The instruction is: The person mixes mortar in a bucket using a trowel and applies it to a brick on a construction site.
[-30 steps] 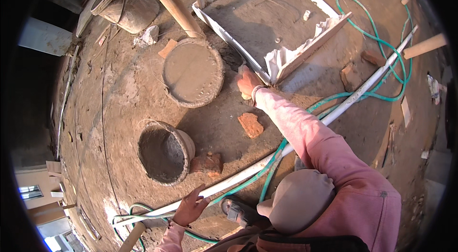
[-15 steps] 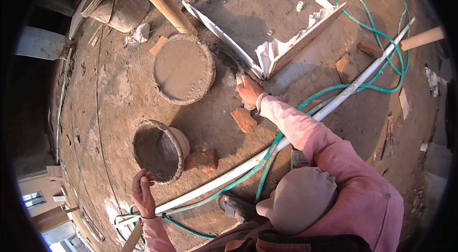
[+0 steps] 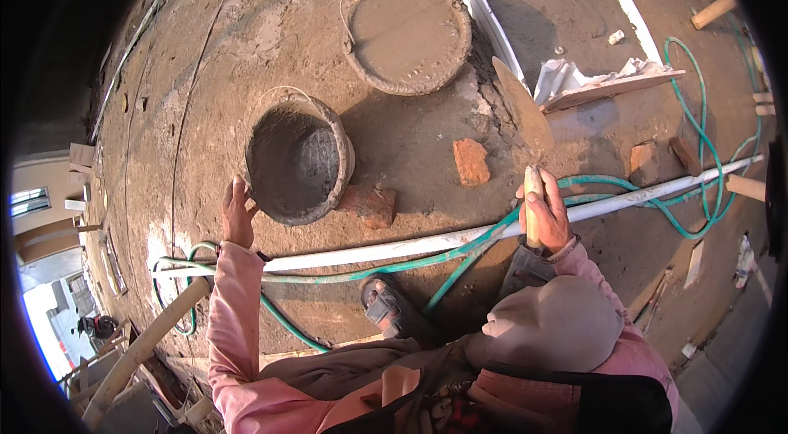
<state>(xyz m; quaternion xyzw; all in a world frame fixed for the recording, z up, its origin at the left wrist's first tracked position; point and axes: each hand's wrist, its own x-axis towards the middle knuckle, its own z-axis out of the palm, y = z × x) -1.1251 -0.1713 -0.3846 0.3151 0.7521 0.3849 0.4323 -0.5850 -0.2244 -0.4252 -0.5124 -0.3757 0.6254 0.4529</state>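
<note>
My right hand (image 3: 545, 212) is wrapped round the light wooden handle of a trowel (image 3: 524, 110). Its mud-coated, pointed blade reaches away from me, toward the near left corner of a white-edged frame (image 3: 566, 40) on the ground. My left hand (image 3: 238, 216) is beside the left rim of a mud-caked bucket (image 3: 345, 159), fingers slightly bent and apart, holding nothing I can see. That bucket leans toward my left, with some grey mud inside and a brick (image 3: 369, 206) against its lower side. Farther off stands a second bucket (image 3: 408, 36), full of wet grey mortar.
A white pipe (image 3: 394, 248) crosses in front of my feet, with a green hose (image 3: 460, 247) tangled along it. A broken brick (image 3: 470, 161) lies between the buckets and my right hand; more brick pieces (image 3: 644, 161) lie at the right. A wooden pole (image 3: 148, 352) slants at lower left.
My right hand has drawn back from the frame corner toward me, bringing the trowel into clear sight. My left hand has moved up along the leaning bucket's side. The view has shifted left and nearer.
</note>
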